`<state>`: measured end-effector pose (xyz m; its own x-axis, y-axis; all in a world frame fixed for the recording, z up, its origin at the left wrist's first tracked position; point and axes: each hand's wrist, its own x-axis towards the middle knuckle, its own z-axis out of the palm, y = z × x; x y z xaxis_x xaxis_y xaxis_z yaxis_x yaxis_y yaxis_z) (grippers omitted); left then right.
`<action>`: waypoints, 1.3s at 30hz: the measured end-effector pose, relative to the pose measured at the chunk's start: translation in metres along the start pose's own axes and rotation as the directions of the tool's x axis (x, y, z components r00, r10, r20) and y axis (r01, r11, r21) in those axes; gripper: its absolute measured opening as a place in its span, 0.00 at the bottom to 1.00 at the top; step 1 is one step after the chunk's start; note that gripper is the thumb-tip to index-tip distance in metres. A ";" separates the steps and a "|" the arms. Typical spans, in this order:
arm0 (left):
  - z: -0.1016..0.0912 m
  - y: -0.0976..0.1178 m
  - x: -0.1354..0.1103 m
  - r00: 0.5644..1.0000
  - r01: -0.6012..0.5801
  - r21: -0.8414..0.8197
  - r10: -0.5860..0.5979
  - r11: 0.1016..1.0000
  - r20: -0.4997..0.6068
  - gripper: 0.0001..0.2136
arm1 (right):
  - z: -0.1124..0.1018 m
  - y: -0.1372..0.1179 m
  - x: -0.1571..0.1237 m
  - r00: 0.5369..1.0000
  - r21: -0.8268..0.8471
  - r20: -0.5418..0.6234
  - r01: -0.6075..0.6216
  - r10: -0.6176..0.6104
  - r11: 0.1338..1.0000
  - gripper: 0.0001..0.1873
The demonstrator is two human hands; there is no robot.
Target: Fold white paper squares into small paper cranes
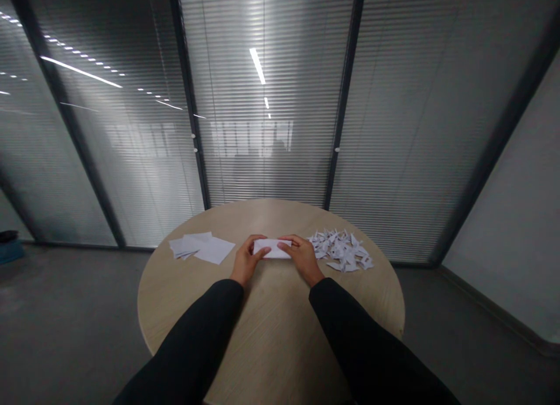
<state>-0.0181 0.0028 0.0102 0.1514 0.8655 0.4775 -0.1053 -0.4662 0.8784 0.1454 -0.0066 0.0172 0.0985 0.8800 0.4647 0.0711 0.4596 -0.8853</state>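
Mid-fold on one white slip, past the middle of the bench.
Left hand (247,259) and right hand (301,256) each pinching one end of a folded paper (273,248), fingers curled over its far edge. Paper lying flat on the round bench (271,335), well back from the near edge. Toward the right edge, a heap of small folded pieces (343,250), seemingly finished; toward the left edge, a few flat sheets (203,247), likely yet to fold. Creases hidden under the fingers; shapes in the heap too small to tell.

Long plain black sleeves (192,341) to the wrists, hands (247,260) bare
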 end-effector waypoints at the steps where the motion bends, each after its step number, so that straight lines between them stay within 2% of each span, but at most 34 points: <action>1: 0.000 0.001 0.000 1.000 0.002 -0.001 -0.002 1.000 -0.002 0.16 | 0.000 0.000 0.000 1.000 -0.001 0.000 0.002 -0.002 1.000 0.17; 7: 0.000 0.005 0.000 1.000 0.022 -0.028 -0.022 0.999 -0.009 0.17 | -0.001 -0.001 0.000 1.000 0.001 0.010 -0.011 0.011 1.000 0.17; 13: 0.000 0.002 0.001 0.999 0.050 -0.081 -0.048 0.996 0.021 0.23 | -0.002 -0.004 -0.002 0.999 -0.042 0.030 0.024 -0.023 0.999 0.17; 20: 0.000 0.001 0.000 0.999 0.017 -0.027 -0.016 1.000 0.038 0.20 | -0.005 -0.006 -0.002 0.996 -0.228 0.020 0.092 -0.090 0.969 0.15; 25: -0.002 0.005 -0.002 0.999 -0.046 0.121 0.045 0.992 0.013 0.15 | -0.005 -0.003 0.000 0.996 -0.248 0.009 0.091 -0.092 0.964 0.16; 29: -0.003 0.006 -0.002 0.995 -0.095 0.173 0.097 0.980 -0.001 0.13 | -0.005 -0.001 0.000 0.994 -0.247 -0.011 0.101 -0.107 0.964 0.16; 34: -0.005 0.005 0.000 0.994 -0.086 0.226 0.099 0.970 -0.047 0.13 | -0.006 -0.004 -0.001 0.993 -0.259 -0.020 0.110 -0.120 0.960 0.14; 39: -0.005 0.005 0.001 0.997 -0.049 0.202 0.060 0.978 -0.050 0.14 | -0.007 -0.006 -0.002 0.993 -0.249 0.037 0.120 -0.114 0.961 0.14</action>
<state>-0.0233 0.0019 0.0146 0.0953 0.8440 0.5278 0.0885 -0.5353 0.8400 0.1514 -0.0116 0.0213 0.0525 0.8256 0.5618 0.3271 0.5173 -0.7908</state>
